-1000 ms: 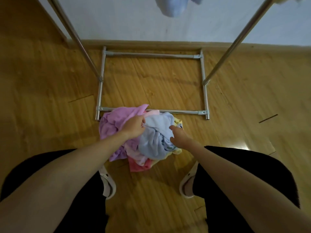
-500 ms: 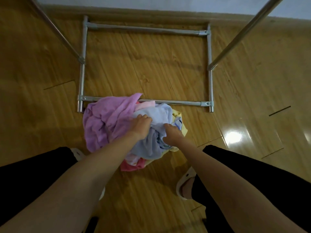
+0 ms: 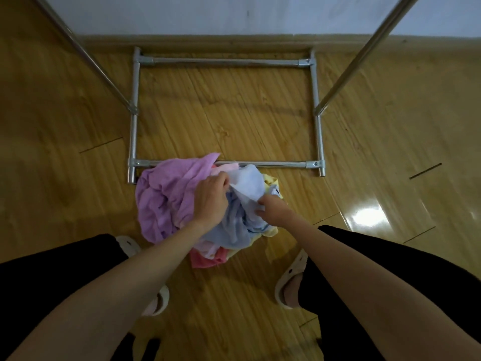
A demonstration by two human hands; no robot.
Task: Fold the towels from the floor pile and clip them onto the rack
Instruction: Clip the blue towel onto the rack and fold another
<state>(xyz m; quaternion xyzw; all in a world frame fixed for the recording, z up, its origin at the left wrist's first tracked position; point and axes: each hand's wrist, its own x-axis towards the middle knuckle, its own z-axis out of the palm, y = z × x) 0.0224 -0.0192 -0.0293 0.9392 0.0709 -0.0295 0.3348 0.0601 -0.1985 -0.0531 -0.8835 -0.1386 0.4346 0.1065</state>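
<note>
Wooden floor fills the view, seen from above by a person bending over a heap of towels. The landmark is the rack base, a rectangle of silver metal tubes lying flat on the floor, with 2 slanted poles rising from its sides toward the top corners of the view.

The towel pile sits on the floor against the near bar of the rack base, toward that bar's left half, and its top edge overlaps the bar. A purple towel makes up the pile's left part. A pale blue towel lies on top at the middle. A yellow towel peeks out on the side toward the bar's right end, and a pink towel shows at the edge farthest from the rack base.

The left hand rests over the middle of the pile, its fingers curled and pinching a fold of the pale blue towel. The right hand is just beside it, fingers closed on another part of the same towel, which is bunched between the 2 hands.

Black trouser legs and 2 pale slippers, the left slipper and the right slipper, stand on the near side of the pile, away from the rack base. A white wall rises beyond the far bar.
</note>
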